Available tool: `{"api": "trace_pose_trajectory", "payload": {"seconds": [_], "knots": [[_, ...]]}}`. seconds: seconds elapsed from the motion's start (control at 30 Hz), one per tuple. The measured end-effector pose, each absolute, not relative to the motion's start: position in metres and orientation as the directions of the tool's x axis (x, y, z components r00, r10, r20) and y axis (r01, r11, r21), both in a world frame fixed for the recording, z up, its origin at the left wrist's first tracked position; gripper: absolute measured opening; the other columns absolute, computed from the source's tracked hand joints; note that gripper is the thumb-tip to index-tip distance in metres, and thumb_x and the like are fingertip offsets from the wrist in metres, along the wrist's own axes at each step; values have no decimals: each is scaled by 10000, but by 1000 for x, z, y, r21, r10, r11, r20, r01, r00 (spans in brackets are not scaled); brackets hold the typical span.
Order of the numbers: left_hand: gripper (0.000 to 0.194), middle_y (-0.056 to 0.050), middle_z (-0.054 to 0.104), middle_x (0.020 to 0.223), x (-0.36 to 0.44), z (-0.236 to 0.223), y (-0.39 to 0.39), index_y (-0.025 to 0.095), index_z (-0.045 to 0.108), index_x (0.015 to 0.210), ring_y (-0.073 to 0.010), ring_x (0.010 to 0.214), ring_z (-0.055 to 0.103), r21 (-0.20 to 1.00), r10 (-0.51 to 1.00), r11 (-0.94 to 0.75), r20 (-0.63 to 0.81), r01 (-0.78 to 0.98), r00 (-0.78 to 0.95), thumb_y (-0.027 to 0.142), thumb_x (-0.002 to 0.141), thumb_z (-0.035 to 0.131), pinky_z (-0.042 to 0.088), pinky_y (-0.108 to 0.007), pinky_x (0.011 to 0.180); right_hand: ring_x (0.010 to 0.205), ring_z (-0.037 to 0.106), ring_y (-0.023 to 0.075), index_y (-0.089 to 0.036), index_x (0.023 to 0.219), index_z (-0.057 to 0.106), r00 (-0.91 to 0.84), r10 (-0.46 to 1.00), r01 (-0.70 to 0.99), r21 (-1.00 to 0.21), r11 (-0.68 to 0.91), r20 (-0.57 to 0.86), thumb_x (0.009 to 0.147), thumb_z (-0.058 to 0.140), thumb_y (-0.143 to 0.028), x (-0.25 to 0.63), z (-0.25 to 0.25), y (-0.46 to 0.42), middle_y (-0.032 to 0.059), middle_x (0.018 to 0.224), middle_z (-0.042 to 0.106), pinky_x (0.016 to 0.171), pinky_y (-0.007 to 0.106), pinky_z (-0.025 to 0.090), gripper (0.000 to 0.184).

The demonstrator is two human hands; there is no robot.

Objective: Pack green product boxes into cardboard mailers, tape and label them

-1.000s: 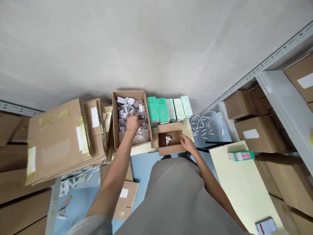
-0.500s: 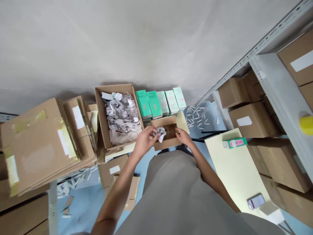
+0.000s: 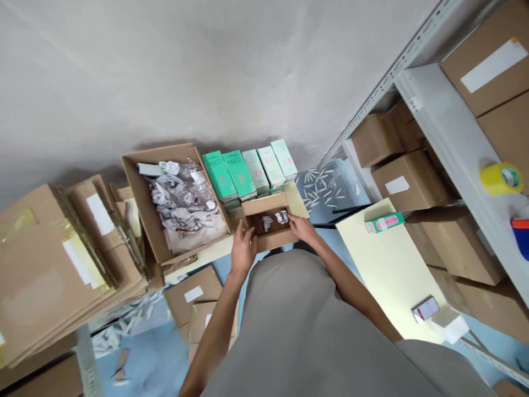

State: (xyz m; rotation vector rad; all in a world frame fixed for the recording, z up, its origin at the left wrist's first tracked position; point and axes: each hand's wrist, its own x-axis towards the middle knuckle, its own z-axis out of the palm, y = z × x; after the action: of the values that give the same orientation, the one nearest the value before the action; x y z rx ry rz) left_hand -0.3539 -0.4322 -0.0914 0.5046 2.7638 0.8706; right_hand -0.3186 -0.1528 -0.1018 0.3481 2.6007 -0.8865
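Note:
A small open cardboard box [image 3: 276, 240] stands in front of me, with crumpled paper [image 3: 282, 216] on the right of its inside and a smaller wad [image 3: 266, 223] left of that. My left hand [image 3: 243, 249] grips the box's left wall, fingers bent over the edge. On the opposite wall, my right hand [image 3: 302, 227] has its fingers curled over the right edge. To the left is a larger cardboard carton [image 3: 151, 242] full of crumpled paper and clear plastic. Several green and white boxes [image 3: 240, 175] stand in a row behind the small box.
Flattened cardboard [image 3: 37, 281] is stacked at left. On the right, a pale table [image 3: 382, 264] carries a green-and-pink box [image 3: 384, 223] and a phone [image 3: 425, 309]. Metal shelving [image 3: 446, 132] with cartons and yellow tape [image 3: 501, 178] rises beyond it.
My left hand has let go of the crumpled paper, which now lies in the small box, and has moved to the box's left wall. My right hand stays at the right edge. The view has shifted.

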Motion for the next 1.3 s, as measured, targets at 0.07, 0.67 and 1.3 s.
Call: {"api": "trace_pose_trajectory", "payload": {"seconds": [0.07, 0.67, 1.3], "knots": [[337, -215, 546, 1636, -353, -90, -421, 190, 719, 1340, -356, 1505, 569, 591, 417, 750, -76, 295, -906, 250, 1069, 528, 500, -547, 1245, 1313, 733, 294, -220, 1517, 690, -890, 169, 392, -521, 758, -425, 1069, 548, -158, -300, -95, -145, 112, 1448, 761, 1153, 353, 519, 474], [341, -266, 774, 1219, -241, -82, -68, 84, 776, 1287, -330, 1117, 803, 320, 857, 119, -511, 940, 65, 77, 988, 613, 633, -391, 972, 1130, 798, 303, -274, 1450, 751, -301, 856, 930, -326, 168, -421, 1047, 532, -182, -30, -51, -56, 90, 1247, 844, 1016, 341, 561, 468], [374, -218, 672, 1364, -115, -78, 119, 126, 789, 1213, -325, 1073, 764, 195, 865, -100, -467, 976, 182, 147, 1048, 453, 595, -424, 890, 1120, 797, 250, -213, 1422, 706, -69, 838, 974, -219, -61, -541, 1066, 467, -73, 125, -57, 89, 126, 1293, 816, 914, 283, 540, 451]]}}
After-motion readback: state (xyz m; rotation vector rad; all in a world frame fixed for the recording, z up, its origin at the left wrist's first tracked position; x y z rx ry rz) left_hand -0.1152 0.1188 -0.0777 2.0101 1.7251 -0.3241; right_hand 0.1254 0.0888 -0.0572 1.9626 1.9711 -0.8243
